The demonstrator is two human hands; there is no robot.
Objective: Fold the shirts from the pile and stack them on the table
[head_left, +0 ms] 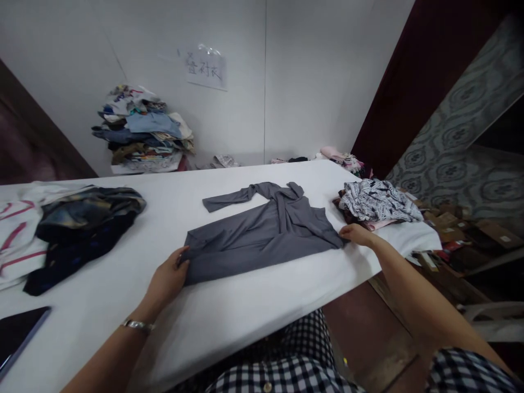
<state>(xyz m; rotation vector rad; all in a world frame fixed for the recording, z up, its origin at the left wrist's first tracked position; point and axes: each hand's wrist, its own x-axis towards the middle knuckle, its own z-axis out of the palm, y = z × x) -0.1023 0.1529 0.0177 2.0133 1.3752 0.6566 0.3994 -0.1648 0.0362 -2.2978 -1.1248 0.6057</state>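
A grey long-sleeved garment lies partly folded on the white table, one sleeve stretched out toward the far left. My left hand pinches the garment's near left corner, fingers closed on the cloth. My right hand grips the garment's right edge at the shoulder end. A silver bracelet sits on my left wrist.
A dark crumpled garment lies on a red-striped white cloth at the left. A black-and-white patterned folded pile sits by the right edge. A tall clothes heap stands against the wall. A dark tablet lies near left.
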